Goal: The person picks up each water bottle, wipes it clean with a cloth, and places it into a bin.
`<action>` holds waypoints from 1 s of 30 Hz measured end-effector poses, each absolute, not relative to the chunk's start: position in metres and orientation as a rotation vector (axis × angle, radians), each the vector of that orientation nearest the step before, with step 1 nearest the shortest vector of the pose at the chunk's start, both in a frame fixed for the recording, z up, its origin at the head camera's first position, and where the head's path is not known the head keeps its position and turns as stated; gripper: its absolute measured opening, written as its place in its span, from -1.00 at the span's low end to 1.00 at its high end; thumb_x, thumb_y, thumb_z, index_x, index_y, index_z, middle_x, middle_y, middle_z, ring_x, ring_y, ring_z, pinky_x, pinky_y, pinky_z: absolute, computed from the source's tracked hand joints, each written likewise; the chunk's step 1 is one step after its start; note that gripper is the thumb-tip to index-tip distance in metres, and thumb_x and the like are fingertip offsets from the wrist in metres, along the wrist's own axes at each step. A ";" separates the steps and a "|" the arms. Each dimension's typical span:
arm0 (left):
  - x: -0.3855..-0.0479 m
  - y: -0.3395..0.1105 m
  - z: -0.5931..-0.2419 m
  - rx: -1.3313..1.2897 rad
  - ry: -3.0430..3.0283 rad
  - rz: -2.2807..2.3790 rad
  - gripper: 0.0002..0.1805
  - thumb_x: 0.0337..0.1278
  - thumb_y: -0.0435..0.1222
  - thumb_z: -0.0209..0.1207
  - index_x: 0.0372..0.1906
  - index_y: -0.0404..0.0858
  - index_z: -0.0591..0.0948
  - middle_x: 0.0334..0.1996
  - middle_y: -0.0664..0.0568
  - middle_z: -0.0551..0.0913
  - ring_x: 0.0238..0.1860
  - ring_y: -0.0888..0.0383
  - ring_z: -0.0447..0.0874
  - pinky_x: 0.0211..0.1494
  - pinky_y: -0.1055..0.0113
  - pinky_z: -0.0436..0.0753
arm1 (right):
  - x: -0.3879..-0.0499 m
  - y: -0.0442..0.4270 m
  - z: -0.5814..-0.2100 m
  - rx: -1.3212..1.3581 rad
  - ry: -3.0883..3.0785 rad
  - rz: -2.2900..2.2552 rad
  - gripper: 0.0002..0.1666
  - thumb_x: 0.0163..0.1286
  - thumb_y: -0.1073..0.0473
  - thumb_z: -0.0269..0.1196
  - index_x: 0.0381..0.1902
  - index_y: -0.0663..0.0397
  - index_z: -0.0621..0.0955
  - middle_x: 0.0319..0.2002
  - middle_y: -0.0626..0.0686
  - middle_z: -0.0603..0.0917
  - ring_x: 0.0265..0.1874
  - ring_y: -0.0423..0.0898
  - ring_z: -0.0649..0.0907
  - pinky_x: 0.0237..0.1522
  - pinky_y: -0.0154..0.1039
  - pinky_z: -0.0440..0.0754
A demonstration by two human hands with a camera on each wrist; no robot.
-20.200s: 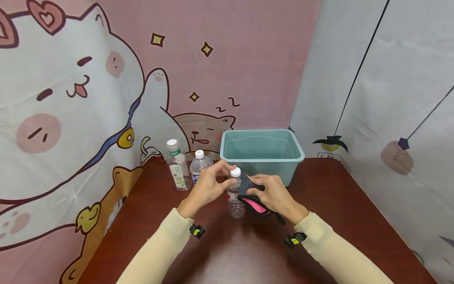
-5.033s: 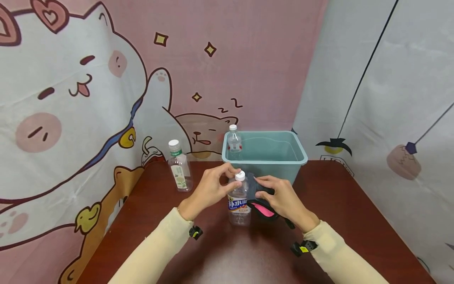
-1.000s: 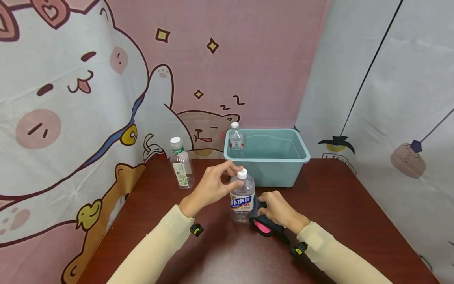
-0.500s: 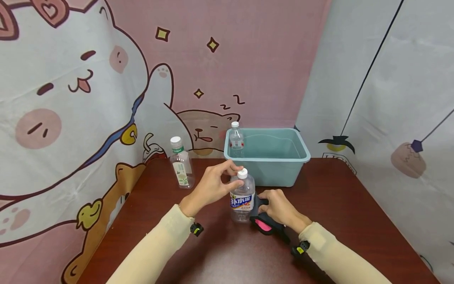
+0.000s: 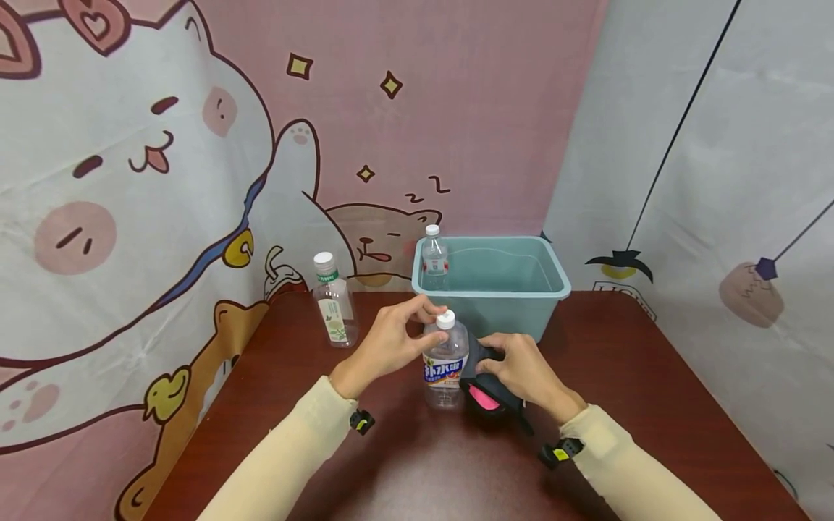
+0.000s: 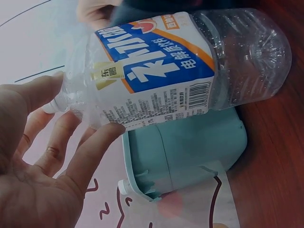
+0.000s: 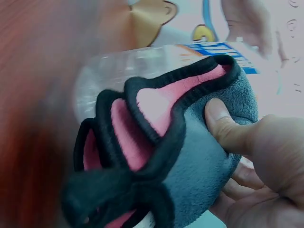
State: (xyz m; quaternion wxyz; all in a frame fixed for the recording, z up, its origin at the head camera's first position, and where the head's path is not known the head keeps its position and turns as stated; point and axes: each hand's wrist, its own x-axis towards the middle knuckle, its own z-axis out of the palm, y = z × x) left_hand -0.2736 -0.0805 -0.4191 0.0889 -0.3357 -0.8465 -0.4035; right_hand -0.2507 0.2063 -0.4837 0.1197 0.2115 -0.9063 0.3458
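Note:
A clear plastic bottle (image 5: 444, 370) with a white cap and a blue-and-white label stands upright on the table. My left hand (image 5: 394, 336) holds it by the cap and neck, thumb in front and fingers behind; the left wrist view shows the bottle (image 6: 171, 61) close up. In my right hand (image 5: 521, 369) is a folded grey cleaning cloth (image 5: 498, 394), its black edging and pink inner side showing. The cloth lies against the bottle's right side. Thumb and fingers grip the cloth (image 7: 199, 156) in the right wrist view, where a black loop hangs from it.
Behind the hands stands a light-blue plastic bin (image 5: 491, 294), with a small capped bottle (image 5: 434, 262) upright in its left end. Another bottle (image 5: 335, 311) with a green neck band is on the brown table (image 5: 625, 405) at the left. Patterned cloth hangs behind.
Since 20 seconds ago, the small bottle went from my hand into the bin, and the blue-label bottle came from the left. Over the last half second, the cloth moved up slightly along it.

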 end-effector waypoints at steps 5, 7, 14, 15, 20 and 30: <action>-0.274 -0.081 -0.419 -1.004 -2.513 -1.208 -0.67 0.47 -0.20 0.61 0.14 -0.08 0.73 0.33 0.11 0.91 0.15 0.06 0.92 0.14 0.28 0.87 | -0.246 0.206 -0.461 0.637 -2.570 1.024 -0.57 0.38 0.28 0.71 0.18 0.17 0.91 0.06 0.11 0.97 0.01 0.00 0.92 0.09 0.07 0.94; -0.274 -0.081 -0.420 -1.007 -2.517 -1.211 -0.68 0.48 -0.20 0.61 0.14 -0.08 0.73 0.33 0.11 0.91 0.17 0.04 0.92 0.12 0.29 0.86 | -0.245 0.205 -0.453 0.656 -2.536 1.022 -0.57 0.38 0.27 0.71 0.19 0.16 0.91 0.06 0.09 0.97 0.01 0.00 0.93 0.08 0.07 0.94; -0.275 -0.081 -0.420 -1.020 -2.516 -1.223 -0.68 0.49 -0.21 0.59 0.16 -0.09 0.72 0.27 0.06 0.93 0.21 -0.11 0.93 0.18 0.22 0.87 | -0.247 0.196 -0.435 0.709 -2.460 0.984 -0.57 0.42 0.20 0.69 0.22 0.12 0.91 0.04 0.05 0.95 0.00 0.00 0.91 0.07 0.05 0.94; -0.275 -0.081 -0.420 -1.023 -2.513 -1.224 -0.68 0.50 -0.21 0.59 0.16 -0.09 0.73 0.25 0.05 0.93 0.21 -0.12 0.93 0.18 0.22 0.87 | -0.247 0.195 -0.433 0.712 -2.454 0.978 -0.56 0.42 0.19 0.69 0.22 0.12 0.91 0.03 0.04 0.95 -0.01 -0.01 0.90 0.05 0.03 0.93; -0.275 -0.080 -0.419 -1.030 -2.511 -1.223 -0.69 0.50 -0.22 0.59 0.15 -0.09 0.72 0.25 0.05 0.93 0.20 -0.12 0.93 0.14 0.30 0.87 | -0.250 0.187 -0.428 0.719 -2.434 0.951 -0.56 0.44 0.18 0.68 0.23 0.13 0.91 0.02 0.05 0.93 -0.02 -0.02 0.89 0.00 -0.02 0.91; -0.276 -0.081 -0.422 -1.028 -2.513 -1.224 -0.69 0.51 -0.22 0.58 0.14 -0.08 0.71 0.34 0.07 0.90 0.21 -0.12 0.94 0.16 0.27 0.90 | -0.248 0.184 -0.424 0.734 -2.455 0.963 -0.57 0.47 0.22 0.66 0.24 0.17 0.90 0.03 0.08 0.92 -0.01 0.00 0.87 -0.02 -0.05 0.87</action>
